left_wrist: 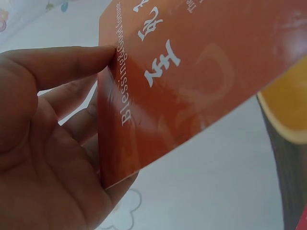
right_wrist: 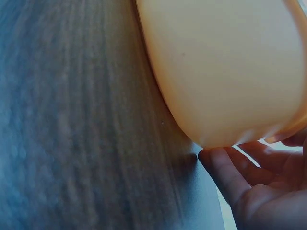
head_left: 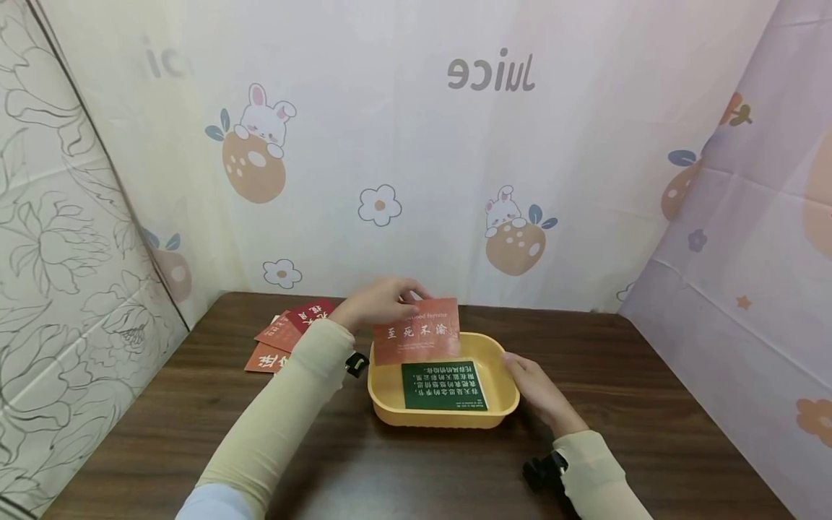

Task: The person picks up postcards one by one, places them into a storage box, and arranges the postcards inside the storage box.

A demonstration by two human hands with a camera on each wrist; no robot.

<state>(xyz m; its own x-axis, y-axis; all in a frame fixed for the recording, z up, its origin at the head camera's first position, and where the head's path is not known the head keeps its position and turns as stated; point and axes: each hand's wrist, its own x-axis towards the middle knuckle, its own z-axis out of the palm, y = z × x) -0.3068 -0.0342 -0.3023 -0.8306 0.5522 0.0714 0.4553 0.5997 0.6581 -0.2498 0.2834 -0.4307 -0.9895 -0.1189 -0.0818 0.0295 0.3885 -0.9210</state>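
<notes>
One orange-red card (head_left: 416,345) pinched in my left hand (head_left: 378,301), over the yellow tray (head_left: 442,418) | right hand (head_left: 536,386) touching the tray's right end, whether gripping I cannot tell | left wrist view bares "Blessing", finger-covered in head view | only head view shows the green card (head_left: 445,386) inside

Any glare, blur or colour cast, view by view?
Head: pale sheen on the table near the bottom edge; left wrist: whitish glare near the orange card's left edge; right wrist: bluish cast, wood grain blurred at left, yellow tray pale.

Soft, pale glare on the tabletop (head_left: 364,473)
</notes>
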